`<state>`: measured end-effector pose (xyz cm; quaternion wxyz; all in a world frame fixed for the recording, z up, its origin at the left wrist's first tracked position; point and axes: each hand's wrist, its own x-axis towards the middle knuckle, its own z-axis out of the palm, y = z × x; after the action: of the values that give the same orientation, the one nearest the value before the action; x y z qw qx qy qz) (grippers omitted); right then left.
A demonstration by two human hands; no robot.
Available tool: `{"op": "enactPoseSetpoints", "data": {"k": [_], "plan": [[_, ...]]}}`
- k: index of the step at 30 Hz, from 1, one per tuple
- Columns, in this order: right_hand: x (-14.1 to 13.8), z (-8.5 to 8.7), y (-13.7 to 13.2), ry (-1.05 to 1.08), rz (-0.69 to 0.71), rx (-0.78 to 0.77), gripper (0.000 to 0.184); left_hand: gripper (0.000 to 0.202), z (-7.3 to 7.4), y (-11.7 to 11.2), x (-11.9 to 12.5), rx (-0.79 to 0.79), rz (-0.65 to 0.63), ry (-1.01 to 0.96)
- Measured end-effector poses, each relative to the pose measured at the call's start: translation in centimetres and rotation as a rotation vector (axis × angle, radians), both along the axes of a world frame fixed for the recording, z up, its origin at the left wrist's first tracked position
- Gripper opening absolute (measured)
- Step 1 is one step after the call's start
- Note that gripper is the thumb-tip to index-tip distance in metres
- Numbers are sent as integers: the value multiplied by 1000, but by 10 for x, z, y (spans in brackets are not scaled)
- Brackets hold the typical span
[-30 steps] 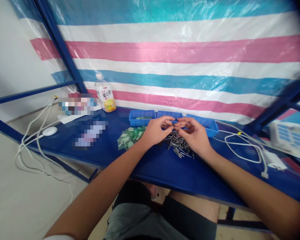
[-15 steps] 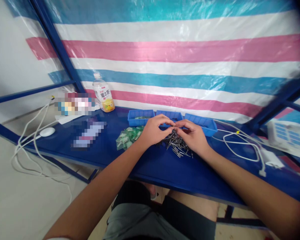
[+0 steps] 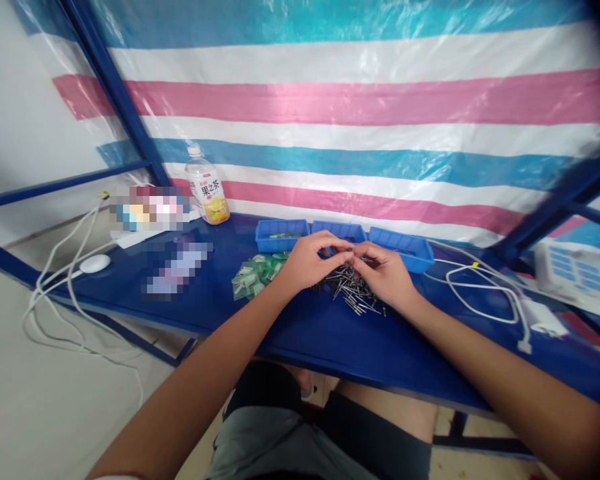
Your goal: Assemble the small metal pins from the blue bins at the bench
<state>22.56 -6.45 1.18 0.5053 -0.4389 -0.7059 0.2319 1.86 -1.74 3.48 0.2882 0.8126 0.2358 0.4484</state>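
Observation:
My left hand (image 3: 310,261) and my right hand (image 3: 385,272) meet fingertip to fingertip above a heap of small metal pins (image 3: 354,292) on the blue table (image 3: 300,327). Both hands are pinched closed on something small between them; what it is I cannot make out. A pile of small green packets (image 3: 257,272) lies just left of my left hand. Three blue trays (image 3: 283,235) stand in a row right behind the hands.
A drink bottle (image 3: 207,187) stands at the back left, with a white power strip and cables (image 3: 75,267) beside it. White cables and a plug (image 3: 500,303) lie at the right. A striped plastic sheet hangs behind the table.
The hands have stayed over the pins, with the fingertips drawing closer together. The view shifted slightly to the right early on.

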Motion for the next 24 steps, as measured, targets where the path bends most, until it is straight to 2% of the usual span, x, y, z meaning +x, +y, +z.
{"op": "enactPoseSetpoints", "data": {"k": [8, 13, 17, 19, 24], "plan": [[-2, -1, 3, 105, -11, -108, 35, 17, -5, 6, -1, 9, 92, 21], [5, -5, 18, 234, -67, -182, 46, 18, -11, 12, -3, 126, 219, 166], [12, -5, 28, 164, -146, -212, 51, 17, -18, 14, -8, 201, 210, 395], [13, -4, 28, 130, -174, -218, 54, 24, -22, 14, -10, 194, 197, 475], [10, -2, 18, 68, -146, -208, 54, 22, -24, 16, -11, 181, 171, 531]]}}
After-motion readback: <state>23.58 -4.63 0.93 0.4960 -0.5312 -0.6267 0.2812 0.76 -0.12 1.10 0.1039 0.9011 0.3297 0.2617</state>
